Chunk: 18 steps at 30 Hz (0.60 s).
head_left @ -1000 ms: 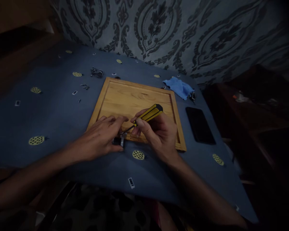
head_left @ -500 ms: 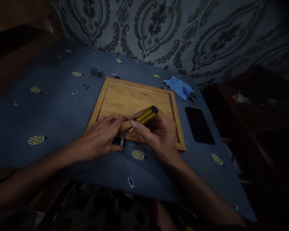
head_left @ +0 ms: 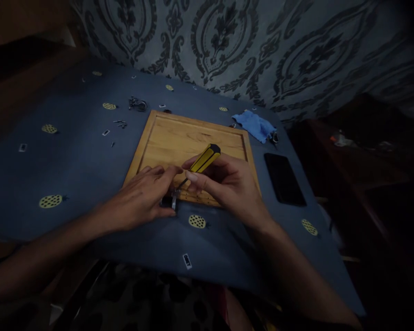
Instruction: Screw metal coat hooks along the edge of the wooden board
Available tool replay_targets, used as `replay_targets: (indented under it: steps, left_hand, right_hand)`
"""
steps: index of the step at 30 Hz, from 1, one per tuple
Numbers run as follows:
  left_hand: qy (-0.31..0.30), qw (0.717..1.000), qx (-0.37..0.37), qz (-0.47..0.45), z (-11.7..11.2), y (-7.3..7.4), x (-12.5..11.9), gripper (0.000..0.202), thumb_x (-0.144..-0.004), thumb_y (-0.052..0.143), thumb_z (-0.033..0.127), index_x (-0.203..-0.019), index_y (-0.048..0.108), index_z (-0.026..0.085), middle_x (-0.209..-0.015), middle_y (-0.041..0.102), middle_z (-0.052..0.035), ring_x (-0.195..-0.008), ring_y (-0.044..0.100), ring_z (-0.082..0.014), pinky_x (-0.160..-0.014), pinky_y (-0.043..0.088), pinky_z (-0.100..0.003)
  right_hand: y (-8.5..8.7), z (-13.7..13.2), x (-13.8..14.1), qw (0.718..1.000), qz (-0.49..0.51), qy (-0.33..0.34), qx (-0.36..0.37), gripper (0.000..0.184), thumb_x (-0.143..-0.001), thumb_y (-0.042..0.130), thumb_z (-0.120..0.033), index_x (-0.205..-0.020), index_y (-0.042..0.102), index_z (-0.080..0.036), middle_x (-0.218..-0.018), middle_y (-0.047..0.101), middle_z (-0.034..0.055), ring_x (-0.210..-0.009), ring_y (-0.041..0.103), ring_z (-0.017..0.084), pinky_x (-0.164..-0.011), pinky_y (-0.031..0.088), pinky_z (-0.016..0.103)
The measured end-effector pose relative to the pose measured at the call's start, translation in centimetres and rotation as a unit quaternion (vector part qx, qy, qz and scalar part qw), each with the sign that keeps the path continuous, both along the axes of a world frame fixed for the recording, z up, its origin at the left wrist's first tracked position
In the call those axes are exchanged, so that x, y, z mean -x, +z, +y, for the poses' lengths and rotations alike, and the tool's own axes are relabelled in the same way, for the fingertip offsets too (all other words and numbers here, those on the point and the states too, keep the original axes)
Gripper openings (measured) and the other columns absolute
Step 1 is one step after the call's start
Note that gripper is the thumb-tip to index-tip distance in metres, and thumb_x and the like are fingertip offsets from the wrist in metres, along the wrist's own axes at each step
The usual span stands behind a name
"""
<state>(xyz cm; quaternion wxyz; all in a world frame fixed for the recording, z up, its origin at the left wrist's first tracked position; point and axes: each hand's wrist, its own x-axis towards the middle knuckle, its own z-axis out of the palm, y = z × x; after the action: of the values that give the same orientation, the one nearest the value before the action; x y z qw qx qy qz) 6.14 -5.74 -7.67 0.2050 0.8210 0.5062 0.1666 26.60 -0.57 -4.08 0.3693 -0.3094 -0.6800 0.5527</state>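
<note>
My right hand grips a yellow-and-black screwdriver by its handle, between thumb and fingers. The shaft slants down and left to a small shiny metal fitting at the near edge of a wooden board with a raised rim. My left hand is closed round that fitting, thumb below and fingers above, pressing it against the board's edge. A dark part shows beside the fitting, its kind unclear. The left fingers hide some of the fitting, and the screwdriver's tip is hard to make out.
Beyond the board to the left lie a small heap of dark metal pieces and several loose screws. A blue cloth and a black phone are on the right. Blue pineapple-print cloth covers the table.
My right hand has turned, and the screwdriver's handle now stands steeper, a little higher and further left. My left hand and the fitting hold nearly the same place.
</note>
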Motion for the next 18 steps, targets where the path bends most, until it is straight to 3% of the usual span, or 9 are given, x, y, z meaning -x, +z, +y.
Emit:
replay_targets:
  steps: [5, 11, 18]
  left_hand:
    - [-0.001, 1.000, 0.008, -0.002, -0.09, 0.24, -0.04, 0.073, -0.081, 0.080, 0.035, -0.139, 0.038, 0.025, -0.121, 0.065, -0.0087, -0.117, 0.062, -0.0315, -0.098, 0.050, -0.044]
    - [-0.002, 1.000, 0.009, -0.001, -0.09, 0.43, -0.08, 0.073, -0.082, 0.080, 0.034, -0.140, 0.038, 0.025, -0.115, 0.065, -0.0073, -0.114, 0.063, -0.0310, -0.094, 0.050, -0.041]
    - [0.003, 1.000, 0.004, -0.007, 0.01, 0.18, -0.06, 0.069, -0.080, 0.082, 0.033, -0.135, 0.041, 0.025, -0.116, 0.065, -0.0077, -0.114, 0.063, -0.0317, -0.094, 0.051, -0.043]
  right_hand:
    - [-0.35, -0.26, 0.44, 0.999, 0.018, -0.028, 0.000, 0.038, -0.077, 0.087, -0.051, -0.088, 0.070, -0.019, -0.080, 0.071, -0.0005, -0.059, 0.065, 0.011, -0.058, 0.057, 0.025]
    - [-0.11, -0.22, 0.10, 1.000, 0.016, -0.004, -0.007, 0.035, -0.085, 0.082, -0.048, -0.106, 0.072, -0.021, -0.092, 0.074, 0.0018, -0.070, 0.071, 0.013, -0.070, 0.062, 0.029]
    - [-0.98, -0.78, 0.60, 0.996, 0.033, -0.065, -0.054, 0.031, -0.080, 0.086, -0.045, -0.082, 0.065, -0.021, -0.077, 0.068, -0.0033, -0.061, 0.067, 0.012, -0.058, 0.056, 0.026]
